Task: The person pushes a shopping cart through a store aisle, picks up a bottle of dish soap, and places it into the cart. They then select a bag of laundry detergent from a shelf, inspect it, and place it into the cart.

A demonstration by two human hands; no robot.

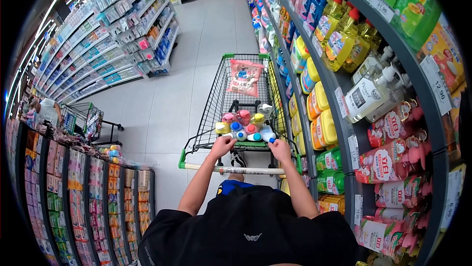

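Note:
In the head view, a black wire shopping cart [210,100] stands before me, its pale handle [250,170] across my front. Bottles with coloured caps crowd its near end, and a pink printed bag [244,78] lies at the far end. My right hand [280,149] is closed at the blue cap of a white bottle [267,133], fingers pinched on it. Over the cart's near rim, my left hand [224,146] is closed beside a yellow bottle [222,128]; what its fingers hold, if anything, is hidden. Both forearms reach over the handle.
Close on the right runs a shelf with yellow detergent jugs [323,128], pump bottles [366,96] and price tags. Shelving [93,44] lines the left across a tiled aisle [206,20]. Another cart [88,121] and a person [48,112] are at the far left.

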